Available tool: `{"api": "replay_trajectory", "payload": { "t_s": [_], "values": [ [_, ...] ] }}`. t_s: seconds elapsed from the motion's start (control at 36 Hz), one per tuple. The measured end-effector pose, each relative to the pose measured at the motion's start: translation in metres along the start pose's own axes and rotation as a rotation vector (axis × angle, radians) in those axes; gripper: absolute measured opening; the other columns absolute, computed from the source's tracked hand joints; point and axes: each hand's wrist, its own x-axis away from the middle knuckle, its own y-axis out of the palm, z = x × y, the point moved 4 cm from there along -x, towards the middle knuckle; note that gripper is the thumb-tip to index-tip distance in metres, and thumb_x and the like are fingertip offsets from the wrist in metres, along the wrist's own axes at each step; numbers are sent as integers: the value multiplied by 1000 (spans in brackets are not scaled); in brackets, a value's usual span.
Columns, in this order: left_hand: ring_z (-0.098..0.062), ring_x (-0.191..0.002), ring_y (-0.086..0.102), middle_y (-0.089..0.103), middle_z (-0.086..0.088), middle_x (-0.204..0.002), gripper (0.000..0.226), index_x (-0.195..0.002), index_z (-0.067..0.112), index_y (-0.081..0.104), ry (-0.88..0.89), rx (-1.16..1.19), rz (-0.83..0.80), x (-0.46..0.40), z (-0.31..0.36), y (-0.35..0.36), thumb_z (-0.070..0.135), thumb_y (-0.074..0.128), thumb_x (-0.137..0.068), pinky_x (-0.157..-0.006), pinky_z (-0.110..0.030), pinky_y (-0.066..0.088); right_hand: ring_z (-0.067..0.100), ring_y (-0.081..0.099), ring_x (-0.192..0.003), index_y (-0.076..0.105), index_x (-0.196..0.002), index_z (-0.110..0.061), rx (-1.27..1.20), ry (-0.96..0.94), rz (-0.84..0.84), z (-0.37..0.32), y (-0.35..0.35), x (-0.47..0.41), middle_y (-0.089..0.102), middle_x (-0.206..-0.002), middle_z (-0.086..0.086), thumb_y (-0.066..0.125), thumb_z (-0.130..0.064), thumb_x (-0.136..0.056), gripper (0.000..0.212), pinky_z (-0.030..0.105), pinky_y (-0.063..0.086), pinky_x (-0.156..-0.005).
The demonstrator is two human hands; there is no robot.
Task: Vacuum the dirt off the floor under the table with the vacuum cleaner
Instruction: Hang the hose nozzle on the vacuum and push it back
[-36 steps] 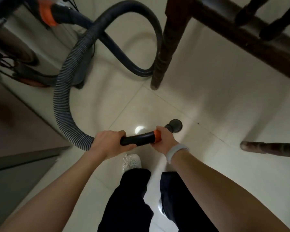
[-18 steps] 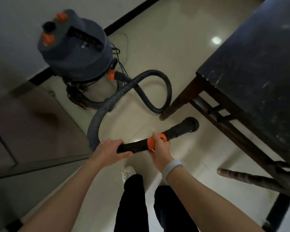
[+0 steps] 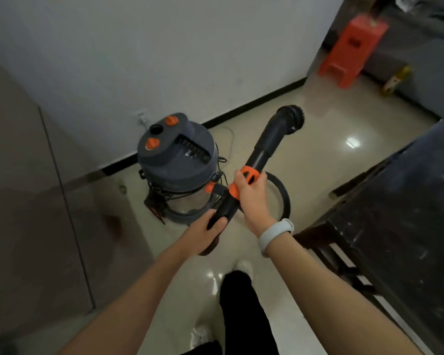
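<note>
Tiled floor (image 3: 318, 160), both hands gripping wand (image 3: 260, 157)

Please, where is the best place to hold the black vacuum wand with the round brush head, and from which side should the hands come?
Probably as it is held now: the right hand curls round the orange collar from the table side, and the left hand grips the wand at its lower end, from the left. The tube is slim and round there, and the brush head stays free.
</note>
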Motion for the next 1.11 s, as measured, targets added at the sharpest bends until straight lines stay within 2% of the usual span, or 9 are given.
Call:
{"api": "replay_trajectory", "payload": {
  "t_s": [0.14,0.25,0.36,0.56,0.64,0.72,0.83,1.0,1.11],
  "values": [
    [-8,-69,51,49,8,-76,12,-98,23,45,-35,109,124,-50,11,-37,34,43,-100,-65,-23,40,23,60,-99,37,-126,-14,143,-62,-186,-37,47,-65,55,-105,5,56,-26,-95,38,46,51,-92],
    [-14,-70,51,50,1,-78,17,-105,11,48,-91,222,379,-100,11,-79,26,41,-101,-62,-19,39,4,62,-84,43,-122,-21,241,-117,-375,-53,85,-131,58,-94,-4,51,-23,-97,26,25,51,-84],
    [-17,-72,57,60,-6,-78,23,-85,15,52,-158,363,603,-132,9,-117,28,41,-101,-65,-18,43,22,61,-92,42,-135,-12,429,-49,-421,-42,109,-195,59,-86,-3,49,-25,-98,40,44,50,-90],
    [-13,-62,60,62,-4,-71,31,-90,9,56,-257,498,872,-149,-25,-180,36,42,-99,-60,-22,48,20,52,-73,56,-86,-12,911,-54,-612,-4,174,-269,55,-78,4,41,-23,-99,23,36,43,-73],
    [-11,-60,60,61,-4,-68,31,-90,7,56,-308,513,961,-148,-48,-199,33,43,-99,-62,-25,49,20,51,-78,55,-97,-7,1058,-97,-733,10,213,-279,56,-85,4,42,-25,-100,22,30,36,-65],
    [-5,-54,59,61,-1,-65,26,-85,15,55,-395,541,1001,-150,-76,-214,32,43,-99,-62,-28,48,30,53,-96,52,-93,-9,1175,-227,-801,34,259,-292,58,-100,14,44,-26,-99,19,31,37,-74],
    [6,-52,57,57,3,-64,25,-77,22,51,-452,520,1029,-149,-100,-227,26,43,-100,-52,-8,42,35,45,-113,57,-110,-7,1448,-367,-766,68,309,-305,52,-119,16,39,-37,-99,37,41,37,-93],
    [1,-60,58,59,5,-66,22,-79,24,53,-516,565,999,-157,-138,-236,26,44,-99,-58,-17,44,32,45,-111,59,-115,-8,1791,-596,-705,108,353,-319,53,-119,12,37,-40,-97,43,40,32,-90],
    [-3,-54,58,62,7,-57,24,-79,18,55,-520,636,960,-167,-150,-240,24,44,-99,-59,-17,48,31,46,-111,52,-121,-9,1864,-827,-876,112,356,-320,47,-124,12,36,-34,-99,37,40,34,-89]
  ]
}}
